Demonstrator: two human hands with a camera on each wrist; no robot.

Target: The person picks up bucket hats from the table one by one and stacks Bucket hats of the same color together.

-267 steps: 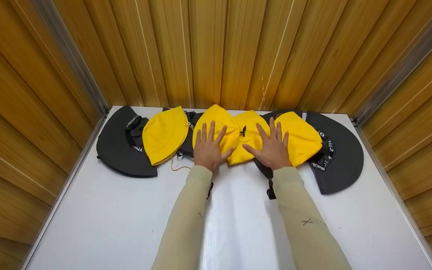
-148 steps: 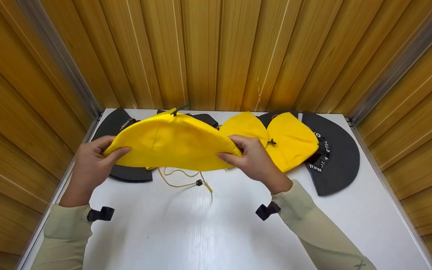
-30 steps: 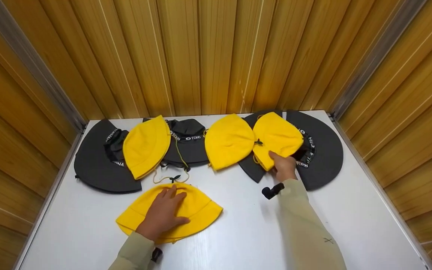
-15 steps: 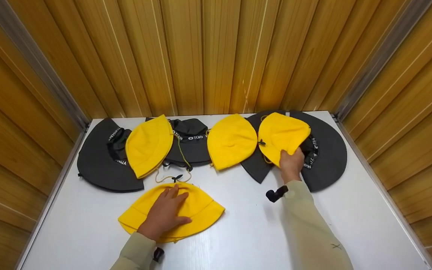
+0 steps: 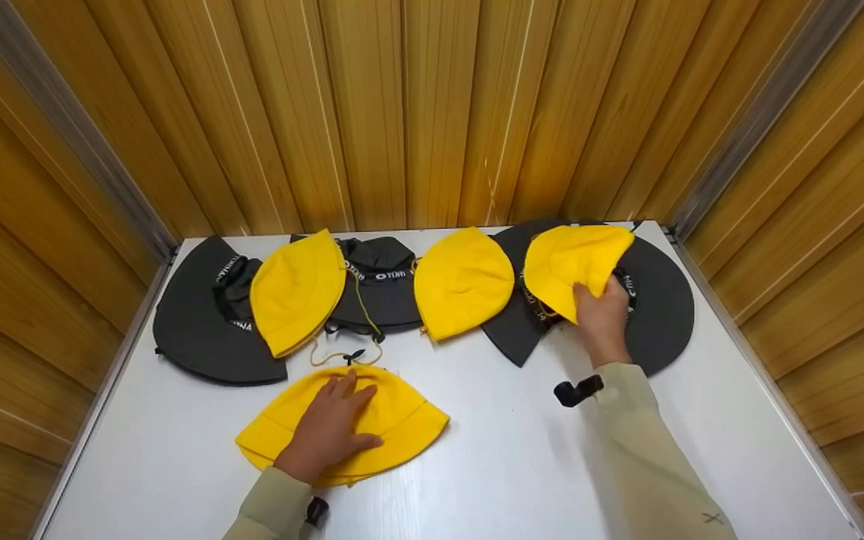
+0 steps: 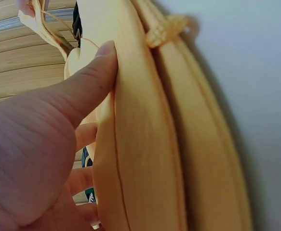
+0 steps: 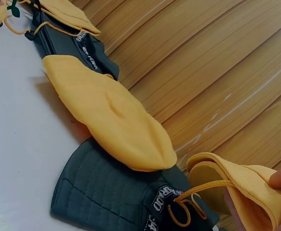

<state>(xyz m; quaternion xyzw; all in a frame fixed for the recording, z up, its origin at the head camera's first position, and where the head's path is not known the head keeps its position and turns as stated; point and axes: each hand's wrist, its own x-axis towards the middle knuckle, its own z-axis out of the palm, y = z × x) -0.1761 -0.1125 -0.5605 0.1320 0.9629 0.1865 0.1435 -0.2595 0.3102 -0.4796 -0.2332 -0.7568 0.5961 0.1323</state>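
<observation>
My left hand (image 5: 331, 431) rests spread on a yellow bucket hat (image 5: 402, 416) lying flat at the front of the table; in the left wrist view the thumb (image 6: 94, 79) lies along its cloth. My right hand (image 5: 603, 315) pinches the brim of another yellow bucket hat (image 5: 571, 259), held over a dark grey wide-brimmed hat (image 5: 661, 315) at the back right. A yellow cord (image 7: 210, 185) hangs from the held hat in the right wrist view. Between the hands, a third yellow hat (image 5: 464, 281) overlaps the dark brim.
At the back left, another yellow hat (image 5: 297, 292) leans over a dark grey hat (image 5: 207, 330). A further dark hat (image 5: 379, 300) with printed lettering lies mid-row, a cord across it. Wood-look panels (image 5: 432, 112) enclose the white table (image 5: 477, 480) at back and sides.
Earlier both hands lifted a yellow hat from the row; it now lies at the front under my left hand. Lately my right hand has raised the right-hand yellow hat and shifted it rightward.
</observation>
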